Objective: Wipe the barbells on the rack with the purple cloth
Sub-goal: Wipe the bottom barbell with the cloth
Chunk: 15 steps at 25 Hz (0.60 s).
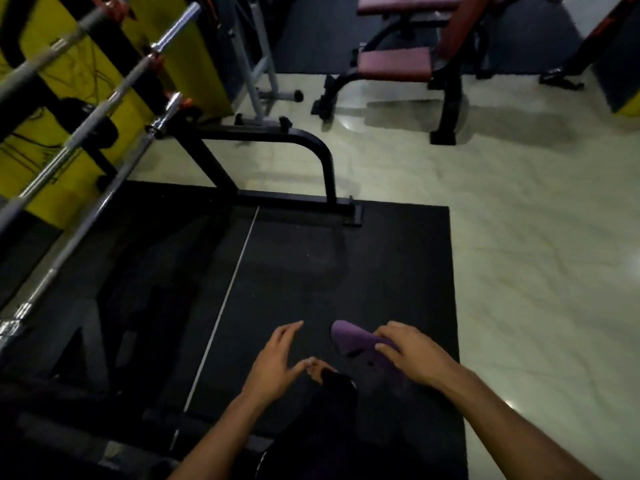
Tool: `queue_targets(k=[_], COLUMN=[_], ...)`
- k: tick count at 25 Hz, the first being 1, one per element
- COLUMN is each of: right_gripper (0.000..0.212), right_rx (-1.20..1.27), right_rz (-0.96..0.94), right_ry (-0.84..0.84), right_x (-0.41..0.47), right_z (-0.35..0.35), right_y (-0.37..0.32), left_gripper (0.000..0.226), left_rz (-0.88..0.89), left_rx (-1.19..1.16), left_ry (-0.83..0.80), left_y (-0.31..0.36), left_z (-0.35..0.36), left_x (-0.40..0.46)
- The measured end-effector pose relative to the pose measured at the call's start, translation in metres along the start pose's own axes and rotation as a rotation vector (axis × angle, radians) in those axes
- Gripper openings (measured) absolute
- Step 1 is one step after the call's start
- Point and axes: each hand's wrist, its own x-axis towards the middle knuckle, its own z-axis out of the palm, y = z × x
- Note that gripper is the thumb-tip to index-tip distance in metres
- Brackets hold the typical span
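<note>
Hands held low over the black floor mat, apart from the rack: the right hand grips one purple cloth, its fingers curled over it; the left hand is empty, fingers spread wide. At least four barbells lie on the rack at upper left, well apart from the cloth. No bar is being wiped, and how many are already clean cannot be told.

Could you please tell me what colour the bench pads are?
Maroon; the bench pads show best in the head view, top right.
</note>
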Motion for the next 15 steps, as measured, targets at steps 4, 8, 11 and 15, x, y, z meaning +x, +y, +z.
queue_targets(k=[4,8,11,15], right_gripper=[0.022,0.019,0.034,0.071], right_rx=[-0.095,0.009,0.261,0.275], right_rz=[-0.205,-0.3,-0.215,-0.213], right_ry=[-0.16,-0.068,0.084,-0.017], right_x=[0.105,0.2,0.255,0.324], right_z=[-0.052,-0.095,-0.11,-0.114], right_y=[-0.059,-0.109,-0.13,-0.144], left_gripper=[0.083,0.035,0.024,0.017], left_rz=[0.217,0.186,0.148,0.152], left_rx=[0.131,0.073,0.053,-0.037], left_ry=[0.06,0.099,0.154,0.161], left_y=[0.022,0.017,0.004,-0.027], left_z=[-0.059,-0.132,-0.19,-0.247], left_x=[0.066,0.135,0.171,0.215])
